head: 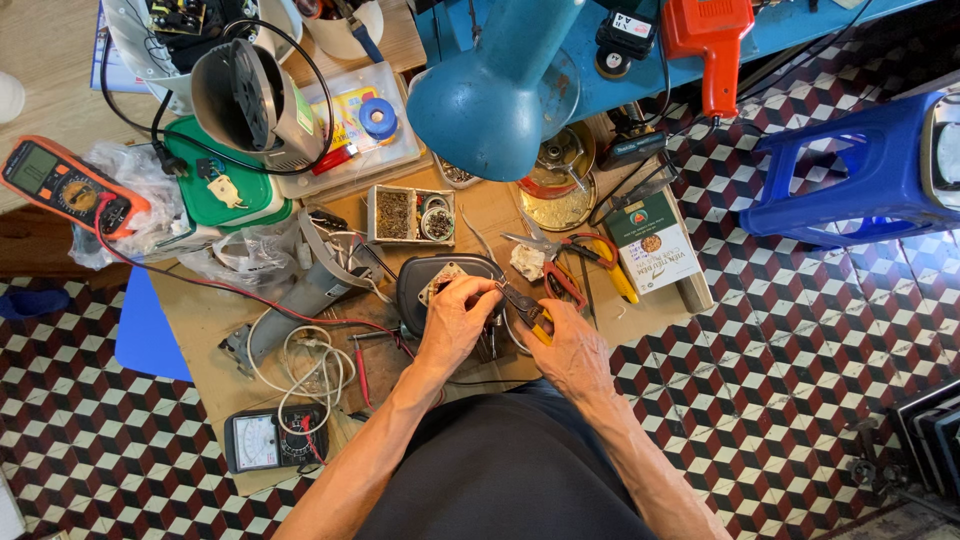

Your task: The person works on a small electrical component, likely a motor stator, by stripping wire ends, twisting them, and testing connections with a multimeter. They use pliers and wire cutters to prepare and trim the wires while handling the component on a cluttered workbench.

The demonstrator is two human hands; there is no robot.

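Pliers [524,305] (yellow-handled, metal nose) gripped by right hand [572,350]; left hand [455,318] pinches rounded dark plastic housing [425,283].

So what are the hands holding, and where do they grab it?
The right hand holds small pliers by the yellow handles. The left hand pinches a small part on the dark device; exactly what part cannot be told.

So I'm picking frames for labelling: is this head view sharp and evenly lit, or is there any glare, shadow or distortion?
Head view: sharp at the centre, where the left hand and the right hand holding pliers are evenly lit; bright reflection on the round metal tin under the blue lamp; window-like glare on the tiled floor at right; edges bend slightly from the wide lens.
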